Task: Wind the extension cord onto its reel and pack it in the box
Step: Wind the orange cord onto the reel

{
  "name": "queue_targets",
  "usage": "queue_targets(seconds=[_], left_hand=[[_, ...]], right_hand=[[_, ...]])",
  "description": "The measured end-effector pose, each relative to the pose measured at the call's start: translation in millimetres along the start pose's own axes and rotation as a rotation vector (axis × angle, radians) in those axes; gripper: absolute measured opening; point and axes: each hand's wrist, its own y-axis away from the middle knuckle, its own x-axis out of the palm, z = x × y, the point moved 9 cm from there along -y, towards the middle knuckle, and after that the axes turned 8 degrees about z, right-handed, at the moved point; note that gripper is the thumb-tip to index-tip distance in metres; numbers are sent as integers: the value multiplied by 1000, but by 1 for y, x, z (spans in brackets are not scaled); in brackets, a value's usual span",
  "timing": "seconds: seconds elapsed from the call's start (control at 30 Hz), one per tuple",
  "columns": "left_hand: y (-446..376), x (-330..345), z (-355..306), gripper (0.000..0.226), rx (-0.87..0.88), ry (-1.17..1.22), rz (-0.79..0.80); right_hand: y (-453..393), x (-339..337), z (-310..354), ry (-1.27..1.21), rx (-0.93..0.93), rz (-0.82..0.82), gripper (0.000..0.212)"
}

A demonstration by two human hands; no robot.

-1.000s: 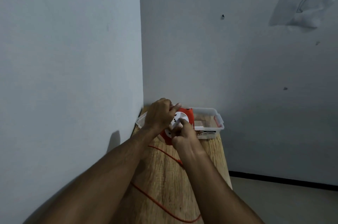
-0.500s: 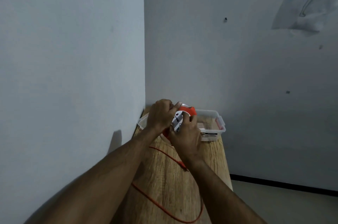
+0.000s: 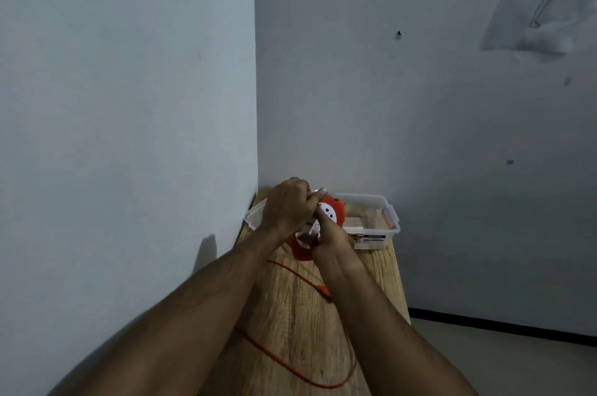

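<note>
A pale wall (image 3: 129, 105) fills the left side, meeting a second wall in a corner. A narrow wooden tabletop (image 3: 300, 315) is set into that corner. Above its far end, the left hand (image 3: 286, 210) is curled over the top of an orange reel (image 3: 332, 211) with a white socket face. The right hand (image 3: 329, 234) is closed against the reel's white face from below; exactly what its fingers pinch cannot be told. A loose orange cord (image 3: 290, 360) is trailed across the tabletop in a loop beneath the forearms. Just behind the reel, to the right, a clear plastic box (image 3: 381, 224) is seen open on the tabletop.
</note>
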Motion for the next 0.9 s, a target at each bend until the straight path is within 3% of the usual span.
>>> queue_targets(seconds=[0.07, 0.13, 0.23, 0.33, 0.4, 0.47, 0.57, 0.7, 0.9], left_hand=[[2, 2, -4, 49, 41, -40, 6], [3, -2, 0, 46, 25, -9, -5], [3, -4, 5, 43, -5, 42, -12], [1, -8, 15, 46, -72, 135, -55], [-4, -13, 21, 49, -106, 183, -95], [-8, -14, 22, 49, -101, 178, -98], [-12, -11, 16, 48, -72, 170, -82], [-11, -6, 6, 47, -27, 177, -64], [-8, -4, 9, 47, -30, 148, -51]], right_hand=[[5, 19, -3, -248, 101, 143, 58], [17, 17, -5, -421, 169, 66, 56], [33, 15, 0, -372, 166, 74, 52], [34, -10, 10, 15, -22, -42, 38], [47, -19, 41, 485, -401, -157, 32], [69, -4, 64, 952, -794, -204, 39], [66, 17, 66, 1354, -916, -213, 57], [54, 26, 61, 1529, -918, -221, 75], [43, 22, 60, 1347, -919, -150, 67]])
